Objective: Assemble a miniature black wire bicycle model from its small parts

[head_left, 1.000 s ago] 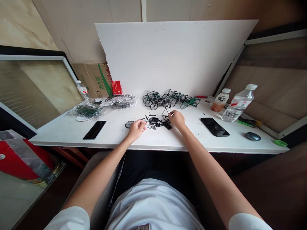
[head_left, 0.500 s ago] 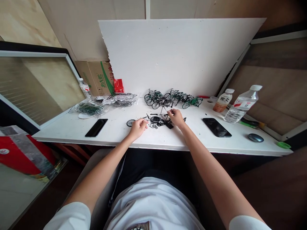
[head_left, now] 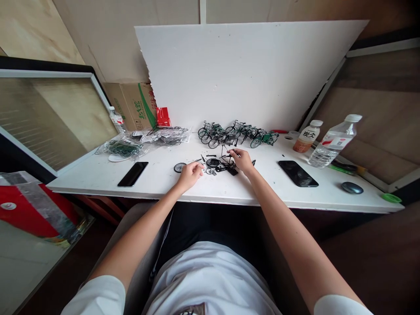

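Observation:
My right hand (head_left: 242, 161) pinches a thin black miniature bicycle frame (head_left: 223, 151), held up just above the white table. Its fingers cover part of the frame. My left hand (head_left: 190, 174) is closed over the table to the left, fingertips together; anything in them is too small to make out. Just left of that hand lies a small black spoked wheel (head_left: 179, 167). Between the hands are loose black bicycle parts, among them a dark basket-like piece (head_left: 213, 162), a small chainring-like piece (head_left: 210, 171) and a flat black piece (head_left: 232, 172).
Several finished-looking miniature bicycles (head_left: 223, 136) stand at the back. Plastic bags of parts (head_left: 166, 136) lie back left. Phones lie on the left (head_left: 133, 174) and right (head_left: 298, 173). A water bottle (head_left: 334, 142), a brown drink bottle (head_left: 307, 138) and a dark mouse-like object (head_left: 352, 187) stand right.
My right hand has shifted slightly, its fingertips lifting a little with the bicycle frame still pinched. My left hand keeps nearly the same place. The whole view has moved slightly.

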The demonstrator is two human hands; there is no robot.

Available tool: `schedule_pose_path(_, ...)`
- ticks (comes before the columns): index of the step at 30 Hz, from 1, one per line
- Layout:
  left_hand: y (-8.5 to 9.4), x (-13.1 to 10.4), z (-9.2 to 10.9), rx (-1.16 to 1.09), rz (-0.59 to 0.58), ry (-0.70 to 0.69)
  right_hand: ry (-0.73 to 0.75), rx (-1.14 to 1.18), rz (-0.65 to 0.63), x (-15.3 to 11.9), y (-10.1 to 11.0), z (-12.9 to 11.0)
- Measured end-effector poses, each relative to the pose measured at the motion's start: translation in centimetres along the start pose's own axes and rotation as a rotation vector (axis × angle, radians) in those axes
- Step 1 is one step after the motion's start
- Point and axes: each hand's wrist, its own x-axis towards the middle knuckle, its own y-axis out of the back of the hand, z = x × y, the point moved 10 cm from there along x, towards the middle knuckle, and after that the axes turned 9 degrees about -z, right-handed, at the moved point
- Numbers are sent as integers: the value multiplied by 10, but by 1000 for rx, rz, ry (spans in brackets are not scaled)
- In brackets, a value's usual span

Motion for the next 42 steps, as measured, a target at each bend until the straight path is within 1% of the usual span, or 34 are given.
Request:
schedule_pose_path(4,0,0,-1,0,1,-2,1,2,-27,-1,-4,1)
schedule_pose_path(9,-1,0,1,-14,-3,1,19,-25,-8,-2,1,-3)
schedule_pose_path(20,0,-1,4,5,-1,-5,226,-79,26,-16,3,-45)
schedule_pose_path(22,1,-2,7,18,5,-17,262,-93,27,-17,3,-52)
schedule_pose_path(24,5,-3,14,46,43,-43,273,-71,27,-17,1,-57)
schedule_pose_path(27,9,-6,30,73,127,-92,277,68,10,-19,-9,-67)
schedule_pose_path(28,8,-7,34,49,138,-102,271,133,-12,-21,-16,-70)
schedule_pose_path(29,4,-7,37,2,125,-101,255,198,-47,-24,-25,-72)
schedule_pose_path(32,-14,-6,42,-172,65,-87,175,380,-187,-38,-55,-77)
schedule_pose_path(33,-22,-6,43,-228,36,-81,150,431,-230,-44,-63,-79)
schedule_pose_path(35,-30,-7,44,-296,33,-58,114,505,-308,-56,-75,-82)
schedule_pose_path(36,-33,-8,44,-319,36,-44,103,524,-338,-61,-78,-84)
schedule_pose_path(38,-36,-9,44,-373,34,-14,106,513,-355,-68,-76,-87)
schedule_pose_path(40,-37,-8,43,-448,16,25,117,479,-321,-71,-68,-86)
schedule_pose_path(42,-34,-8,40,-515,21,71,102,487,-296,-70,-62,-80)
